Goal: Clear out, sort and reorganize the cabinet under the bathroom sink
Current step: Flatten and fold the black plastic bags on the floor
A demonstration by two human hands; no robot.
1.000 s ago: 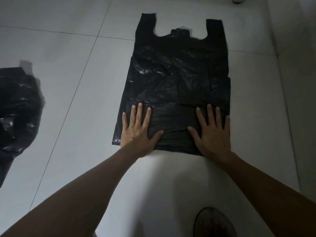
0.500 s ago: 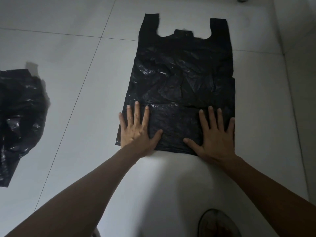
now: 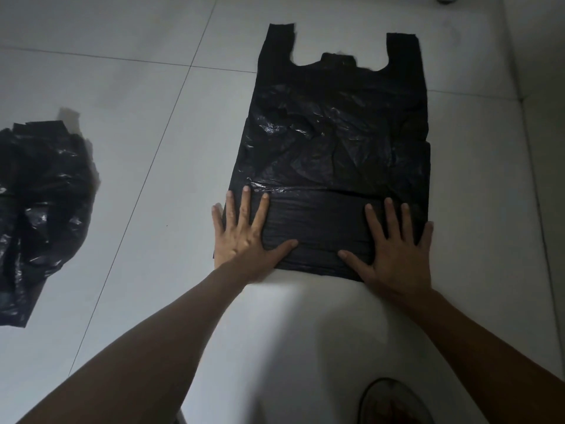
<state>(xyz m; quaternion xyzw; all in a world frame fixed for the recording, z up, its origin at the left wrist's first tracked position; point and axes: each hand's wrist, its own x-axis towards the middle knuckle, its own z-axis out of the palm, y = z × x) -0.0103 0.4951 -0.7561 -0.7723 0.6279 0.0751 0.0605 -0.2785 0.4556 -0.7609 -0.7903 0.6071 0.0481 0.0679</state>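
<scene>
A round dark object (image 3: 394, 403) shows at the bottom edge, too dim to identify. Beyond it, the left hand (image 3: 244, 237) and right hand (image 3: 397, 252) press flat, fingers straight and spread, on the folded near end of a black plastic handled bag (image 3: 333, 142) lying on the white tiled floor (image 3: 153, 87). A crumpled black plastic bag (image 3: 36, 203) lies well apart at left.

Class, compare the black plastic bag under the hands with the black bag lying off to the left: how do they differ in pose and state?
The bag under the hands lies spread flat with its near end folded; the left bag is crumpled. The left hand and right hand press the first; nothing touches the second. Both are black, glossy, and on the tiled floor.
</scene>
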